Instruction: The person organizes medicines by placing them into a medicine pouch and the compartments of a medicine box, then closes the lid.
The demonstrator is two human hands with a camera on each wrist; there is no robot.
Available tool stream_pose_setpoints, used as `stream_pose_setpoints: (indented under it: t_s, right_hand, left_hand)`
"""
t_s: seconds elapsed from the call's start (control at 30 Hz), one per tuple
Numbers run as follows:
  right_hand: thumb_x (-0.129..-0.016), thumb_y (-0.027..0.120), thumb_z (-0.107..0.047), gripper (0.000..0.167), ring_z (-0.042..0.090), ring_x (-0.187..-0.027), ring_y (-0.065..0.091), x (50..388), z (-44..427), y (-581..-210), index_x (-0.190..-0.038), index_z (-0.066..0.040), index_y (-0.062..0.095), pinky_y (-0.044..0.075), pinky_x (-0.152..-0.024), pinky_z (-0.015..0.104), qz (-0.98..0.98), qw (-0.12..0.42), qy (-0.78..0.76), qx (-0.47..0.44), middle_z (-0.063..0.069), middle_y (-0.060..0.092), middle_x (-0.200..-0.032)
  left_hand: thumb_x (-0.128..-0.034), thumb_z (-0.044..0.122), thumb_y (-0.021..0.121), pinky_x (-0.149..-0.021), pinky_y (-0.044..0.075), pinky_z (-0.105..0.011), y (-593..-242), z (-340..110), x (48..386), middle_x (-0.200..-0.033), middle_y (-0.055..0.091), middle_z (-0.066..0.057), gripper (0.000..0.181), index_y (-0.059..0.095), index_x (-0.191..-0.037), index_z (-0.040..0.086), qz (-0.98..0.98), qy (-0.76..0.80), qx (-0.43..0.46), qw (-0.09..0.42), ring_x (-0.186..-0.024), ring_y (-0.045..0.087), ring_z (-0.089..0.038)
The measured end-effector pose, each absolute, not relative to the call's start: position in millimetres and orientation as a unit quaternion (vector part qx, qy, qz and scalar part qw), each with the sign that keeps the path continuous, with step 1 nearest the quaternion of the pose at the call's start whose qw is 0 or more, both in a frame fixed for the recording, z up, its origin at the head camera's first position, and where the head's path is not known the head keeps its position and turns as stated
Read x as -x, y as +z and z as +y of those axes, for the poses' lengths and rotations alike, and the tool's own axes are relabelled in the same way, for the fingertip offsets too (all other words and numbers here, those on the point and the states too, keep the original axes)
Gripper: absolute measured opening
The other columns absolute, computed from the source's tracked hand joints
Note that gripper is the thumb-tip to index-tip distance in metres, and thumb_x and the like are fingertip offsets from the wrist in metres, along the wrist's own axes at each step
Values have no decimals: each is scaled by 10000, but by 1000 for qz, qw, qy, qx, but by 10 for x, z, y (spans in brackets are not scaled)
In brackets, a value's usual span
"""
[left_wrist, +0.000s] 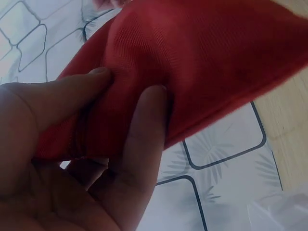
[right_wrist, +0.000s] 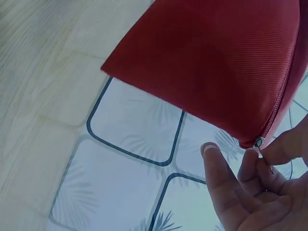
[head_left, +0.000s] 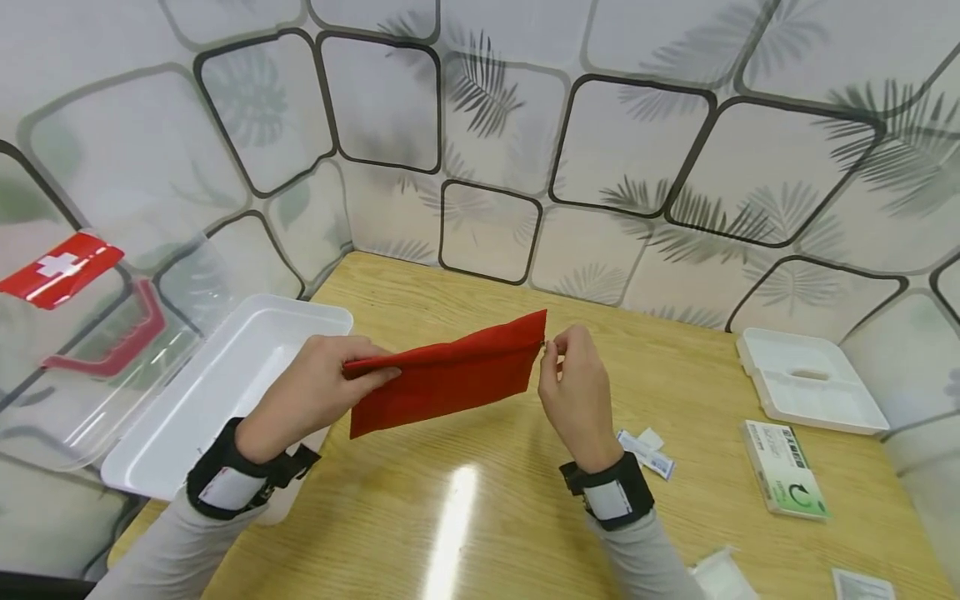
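A red fabric pouch (head_left: 450, 375) is held up above the wooden table, tilted with its right end higher. The left hand (head_left: 330, 383) grips its left end, thumb on the near face; in the left wrist view the fingers of the left hand (left_wrist: 110, 139) bend the red cloth (left_wrist: 192, 57). At the pouch's right upper corner, the right hand (head_left: 576, 392) pinches the zipper pull. The right wrist view shows the metal slider (right_wrist: 259, 142) at the corner of the pouch (right_wrist: 207, 62), with the right hand's (right_wrist: 255, 183) thumb and finger on the pull.
On the left stands an open white box (head_left: 225, 383) with a clear lid (head_left: 150, 367) bearing a red cross label. At right are a white tray (head_left: 810, 383), a green-white carton (head_left: 786, 471), small packets (head_left: 647, 454) and a white package (head_left: 723, 575). Patterned curtain surrounds the table.
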State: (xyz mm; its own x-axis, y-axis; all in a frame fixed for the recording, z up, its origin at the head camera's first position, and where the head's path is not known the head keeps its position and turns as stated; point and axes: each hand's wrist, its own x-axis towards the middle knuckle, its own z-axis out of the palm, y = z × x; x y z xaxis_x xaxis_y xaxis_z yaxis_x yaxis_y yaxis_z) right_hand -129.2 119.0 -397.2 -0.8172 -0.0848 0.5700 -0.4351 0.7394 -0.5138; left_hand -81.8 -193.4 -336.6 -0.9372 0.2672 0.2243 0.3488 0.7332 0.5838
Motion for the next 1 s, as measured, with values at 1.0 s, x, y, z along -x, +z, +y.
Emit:
stream_pose_setpoints:
  t_s: [1.0]
  right_hand:
    - [-997,607,-110,63,177,-939,615,1229,1272,-3937,-1049,-76,612,583,-714,399,-864,217,399,-217,49,608,-1006]
  left_hand:
    - [-954,159,722,-637,546,-166,-3194,-2455,173,-904,759,9,268,739,-1197,50,-890,-419,31,178,-658,707,-84]
